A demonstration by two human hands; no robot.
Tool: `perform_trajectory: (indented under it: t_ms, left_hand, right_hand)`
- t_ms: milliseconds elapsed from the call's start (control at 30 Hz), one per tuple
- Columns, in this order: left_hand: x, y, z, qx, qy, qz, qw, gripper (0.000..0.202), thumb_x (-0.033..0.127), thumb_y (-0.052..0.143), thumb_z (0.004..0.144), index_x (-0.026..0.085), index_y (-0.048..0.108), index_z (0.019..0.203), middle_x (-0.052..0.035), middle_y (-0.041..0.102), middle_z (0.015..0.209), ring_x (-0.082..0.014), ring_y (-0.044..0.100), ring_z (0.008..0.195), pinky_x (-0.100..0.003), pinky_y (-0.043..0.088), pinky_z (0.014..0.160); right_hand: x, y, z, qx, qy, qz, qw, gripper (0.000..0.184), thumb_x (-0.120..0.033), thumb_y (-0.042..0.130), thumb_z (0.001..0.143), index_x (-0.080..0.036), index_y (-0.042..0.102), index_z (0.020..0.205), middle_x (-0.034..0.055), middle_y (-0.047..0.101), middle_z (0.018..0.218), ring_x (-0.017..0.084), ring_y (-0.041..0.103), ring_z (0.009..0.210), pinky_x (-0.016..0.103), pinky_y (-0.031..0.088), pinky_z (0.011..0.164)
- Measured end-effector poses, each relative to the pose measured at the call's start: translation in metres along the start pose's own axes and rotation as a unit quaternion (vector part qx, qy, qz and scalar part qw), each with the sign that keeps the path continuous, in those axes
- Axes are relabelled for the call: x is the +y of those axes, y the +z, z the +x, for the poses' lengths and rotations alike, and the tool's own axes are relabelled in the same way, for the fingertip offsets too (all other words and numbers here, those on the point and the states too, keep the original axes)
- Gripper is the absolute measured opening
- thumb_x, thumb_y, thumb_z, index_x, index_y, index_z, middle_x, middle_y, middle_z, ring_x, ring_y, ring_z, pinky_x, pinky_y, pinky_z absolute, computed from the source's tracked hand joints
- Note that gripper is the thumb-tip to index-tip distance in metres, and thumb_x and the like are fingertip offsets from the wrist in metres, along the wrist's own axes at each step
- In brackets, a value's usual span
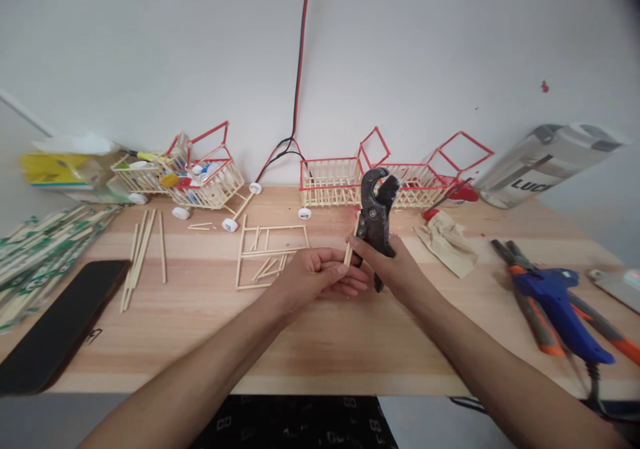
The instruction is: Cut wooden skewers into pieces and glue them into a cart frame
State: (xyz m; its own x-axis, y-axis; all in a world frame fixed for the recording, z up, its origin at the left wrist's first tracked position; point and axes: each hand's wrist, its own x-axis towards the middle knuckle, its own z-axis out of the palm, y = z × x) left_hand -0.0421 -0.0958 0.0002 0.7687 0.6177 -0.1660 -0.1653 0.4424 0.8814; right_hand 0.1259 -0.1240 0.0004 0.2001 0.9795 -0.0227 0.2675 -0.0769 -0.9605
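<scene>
My right hand [385, 257] is wrapped round a black pipe cutter [376, 216], whose curved jaw points up and away from me. Between the thumb and fingers of my left hand [323, 270] is a short wooden stick [349, 256], tilted upward. Its upper end lies beside the cutter and the right thumb; whether the right thumb presses on it I cannot tell. Just left of my hands, a flat frame of wooden sticks [243, 254] lies on the table with several short cut pieces [265, 269] inside and beside it.
Small stick-built carts [330, 182] with red trim line the wall, and another cart [213, 186] holds small items. Wrapped chopsticks [45, 256], loose sticks [143, 256] and a phone [65, 322] lie left. A blue glue gun [560, 309], pliers [535, 316] and crumpled paper [447, 244] lie right.
</scene>
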Motion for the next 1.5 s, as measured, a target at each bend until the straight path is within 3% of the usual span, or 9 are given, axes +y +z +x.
perform_trajectory:
  t_ms: [233, 500, 667, 733, 867, 967, 1033, 1233, 1500]
  left_hand:
    - [-0.001, 0.000, 0.001, 0.005, 0.002, 0.005, 1.000, 0.033, 0.038, 0.072, 0.077, 0.009, 0.065, 0.092, -0.0114, 0.073, 0.087, -0.0144, 0.069, 0.074, -0.028, 0.053, 0.075]
    - [-0.005, -0.003, 0.004, 0.044, 0.011, 0.047, 0.998, 0.030, 0.041, 0.070, 0.077, 0.012, 0.062, 0.076, -0.0025, 0.065, 0.065, -0.0074, 0.057, 0.053, -0.020, 0.044, 0.055]
    - [0.002, -0.005, 0.002, 0.051, 0.026, 0.063, 0.996, 0.030, 0.041, 0.070, 0.077, 0.012, 0.063, 0.077, -0.0021, 0.063, 0.063, -0.0075, 0.055, 0.050, -0.019, 0.040, 0.051]
    - [0.006, -0.004, 0.000, 0.054, 0.044, 0.072, 0.995, 0.029, 0.040, 0.068, 0.078, 0.012, 0.063, 0.077, -0.0021, 0.063, 0.062, -0.0077, 0.054, 0.050, -0.020, 0.040, 0.051]
    - [0.013, 0.002, -0.004, 0.059, 0.073, 0.094, 0.991, 0.025, 0.036, 0.066, 0.080, 0.012, 0.063, 0.075, -0.0028, 0.064, 0.063, -0.0086, 0.054, 0.051, -0.021, 0.043, 0.053]
    - [0.013, 0.005, -0.006, 0.054, 0.080, 0.104, 0.990, 0.024, 0.035, 0.064, 0.081, 0.012, 0.063, 0.075, -0.0030, 0.064, 0.062, -0.0092, 0.055, 0.052, -0.021, 0.044, 0.054]
    - [0.012, 0.006, -0.006, 0.048, 0.076, 0.107, 0.990, 0.024, 0.035, 0.064, 0.081, 0.012, 0.062, 0.075, -0.0029, 0.064, 0.061, -0.0092, 0.055, 0.051, -0.021, 0.044, 0.053]
    - [0.010, 0.007, -0.008, 0.044, 0.051, 0.146, 0.987, 0.025, 0.033, 0.058, 0.082, 0.012, 0.059, 0.070, -0.0034, 0.063, 0.061, -0.0083, 0.054, 0.050, -0.020, 0.044, 0.052]
    - [0.011, 0.011, -0.010, 0.061, 0.027, 0.162, 0.985, 0.017, 0.024, 0.053, 0.083, 0.012, 0.059, 0.073, -0.0021, 0.062, 0.058, -0.0088, 0.053, 0.047, -0.021, 0.044, 0.050]
  right_hand:
    - [-0.002, 0.001, -0.002, 0.003, -0.011, -0.013, 1.000, 0.037, -0.051, 0.060, 0.078, -0.017, 0.057, 0.064, 0.0013, 0.060, 0.060, 0.014, 0.054, 0.055, 0.025, 0.041, 0.052]
    - [-0.001, 0.008, -0.004, 0.002, -0.053, -0.064, 0.997, 0.033, -0.047, 0.054, 0.084, -0.019, 0.055, 0.067, 0.0000, 0.059, 0.061, 0.014, 0.054, 0.058, 0.025, 0.041, 0.056]
    - [-0.014, -0.011, -0.007, -0.019, -0.078, -0.099, 0.992, 0.033, -0.051, 0.051, 0.085, -0.019, 0.056, 0.078, 0.0008, 0.057, 0.067, 0.016, 0.054, 0.062, 0.027, 0.043, 0.059]
    - [-0.018, -0.026, -0.014, -0.041, -0.065, -0.098, 0.992, 0.041, -0.056, 0.045, 0.088, -0.018, 0.057, 0.081, 0.0028, 0.058, 0.071, 0.017, 0.056, 0.064, 0.029, 0.045, 0.060]
    - [-0.023, -0.054, -0.035, -0.094, -0.008, -0.139, 0.986, 0.053, -0.064, 0.038, 0.089, -0.019, 0.059, 0.068, 0.0074, 0.064, 0.076, 0.020, 0.059, 0.071, 0.031, 0.048, 0.066]
    - [-0.029, -0.064, -0.052, -0.110, 0.036, -0.162, 0.980, 0.058, -0.069, 0.038, 0.085, -0.020, 0.064, 0.070, 0.0087, 0.065, 0.072, 0.022, 0.060, 0.068, 0.032, 0.049, 0.062]
    - [-0.034, -0.066, -0.060, -0.128, 0.062, -0.177, 0.974, 0.059, -0.072, 0.039, 0.083, -0.021, 0.067, 0.077, 0.0092, 0.067, 0.075, 0.023, 0.061, 0.069, 0.032, 0.049, 0.061]
    - [-0.035, -0.063, -0.062, -0.214, 0.099, -0.233, 0.943, 0.058, -0.066, 0.034, 0.090, -0.018, 0.065, 0.091, 0.0095, 0.067, 0.100, 0.025, 0.059, 0.096, 0.034, 0.047, 0.081]
    - [-0.032, -0.054, -0.054, -0.227, 0.090, -0.236, 0.940, 0.063, -0.068, 0.030, 0.090, -0.015, 0.062, 0.103, 0.0047, 0.059, 0.077, 0.017, 0.055, 0.071, 0.028, 0.044, 0.064]
